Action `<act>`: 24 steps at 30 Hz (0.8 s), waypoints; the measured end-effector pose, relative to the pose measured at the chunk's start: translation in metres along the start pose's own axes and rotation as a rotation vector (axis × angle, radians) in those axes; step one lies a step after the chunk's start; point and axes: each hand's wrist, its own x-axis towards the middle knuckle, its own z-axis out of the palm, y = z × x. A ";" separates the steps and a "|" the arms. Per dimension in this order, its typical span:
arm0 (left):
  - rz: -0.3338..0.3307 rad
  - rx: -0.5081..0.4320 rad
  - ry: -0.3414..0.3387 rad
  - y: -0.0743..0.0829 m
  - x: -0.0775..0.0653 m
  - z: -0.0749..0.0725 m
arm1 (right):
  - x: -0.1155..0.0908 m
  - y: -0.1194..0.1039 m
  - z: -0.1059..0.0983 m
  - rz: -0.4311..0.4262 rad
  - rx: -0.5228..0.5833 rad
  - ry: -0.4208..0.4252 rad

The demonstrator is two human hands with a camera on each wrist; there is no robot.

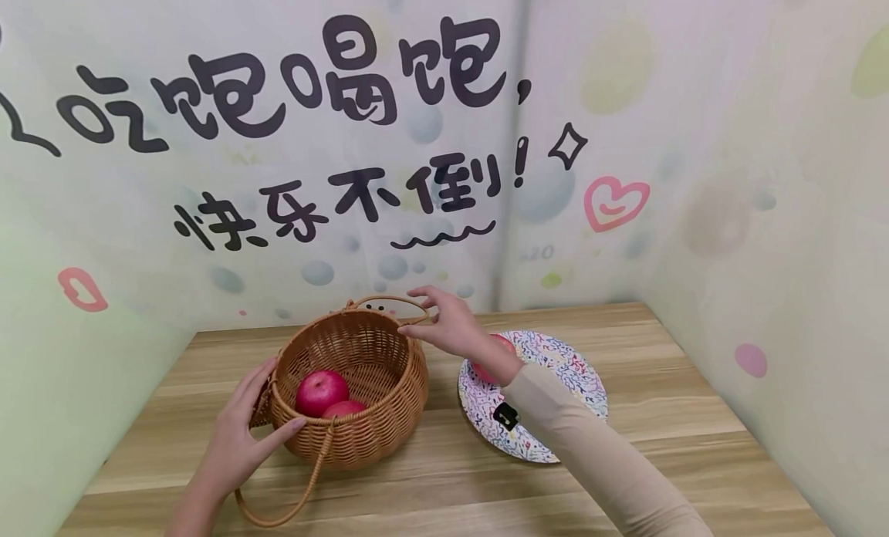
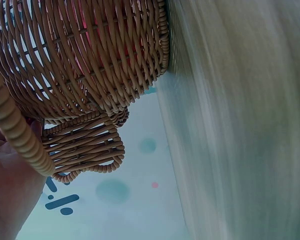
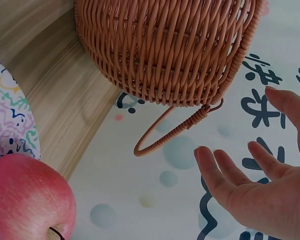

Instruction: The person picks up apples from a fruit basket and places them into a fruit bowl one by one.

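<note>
**Tipping and snagging are the risks around the wicker basket**

The basket (image 1: 399,413) holds two glossy, rounded red apples (image 1: 322,392), bunched toward its left front. If it were tilted that way, their off-centre weight could roll them against the rim and help tip it. The left hand (image 1: 236,440) has its thumb and fingers spread against the basket's left rim, not clenched; a hard push there might slide or rock the basket. Right of the basket's rear rim, the right hand (image 1: 451,325) has its fingers spread and grips nothing; it is near the thin rear handle (image 1: 389,297) and could miss that narrow hoop. The front handle (image 1: 316,475) droops before the basket and might catch the left wrist.

Right of the basket, a round, squiggle-patterned plate (image 1: 583,367) carries another smooth apple (image 3: 27,195), which the right forearm's beige sleeve (image 1: 590,444) could nudge. The basket's ribbed weave bulges above a wood-grained tabletop (image 1: 667,390).
</note>
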 end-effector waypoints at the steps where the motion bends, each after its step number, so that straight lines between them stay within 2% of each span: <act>1: 0.001 -0.001 0.000 0.000 0.000 0.000 | 0.000 -0.001 0.000 -0.001 0.001 -0.003; 24: 0.000 -0.004 -0.004 0.002 0.000 -0.001 | 0.004 -0.013 0.008 -0.025 0.001 -0.086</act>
